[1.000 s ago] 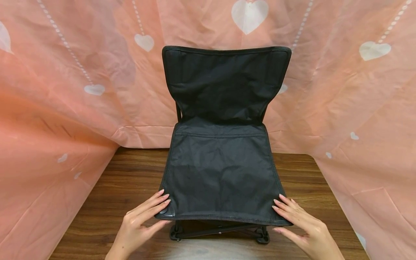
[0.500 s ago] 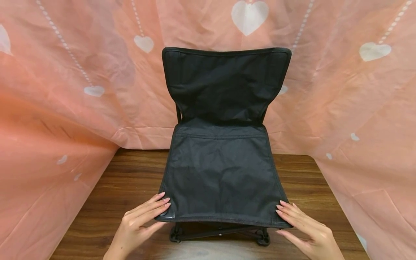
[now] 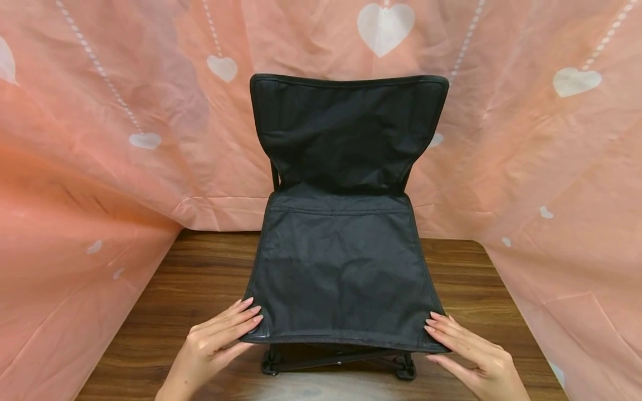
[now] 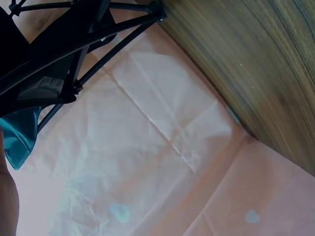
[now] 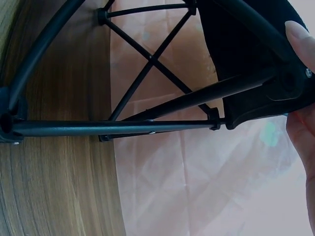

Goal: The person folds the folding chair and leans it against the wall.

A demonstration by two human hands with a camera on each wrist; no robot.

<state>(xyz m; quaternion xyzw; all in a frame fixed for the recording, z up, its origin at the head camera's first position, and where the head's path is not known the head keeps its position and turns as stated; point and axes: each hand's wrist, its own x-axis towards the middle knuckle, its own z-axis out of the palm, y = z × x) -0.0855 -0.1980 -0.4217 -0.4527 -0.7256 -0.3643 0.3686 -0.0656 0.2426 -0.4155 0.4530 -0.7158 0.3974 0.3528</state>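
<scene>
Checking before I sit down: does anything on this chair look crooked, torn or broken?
Nothing stands out. The chair stands unfolded, with no visible tear or break; its seat is only slightly creased.

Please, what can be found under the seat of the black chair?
Under the seat, crossed black bars show, and feet rest on a wood-grain surface. In the head view, the seat covers most of the surface beneath it.
</scene>
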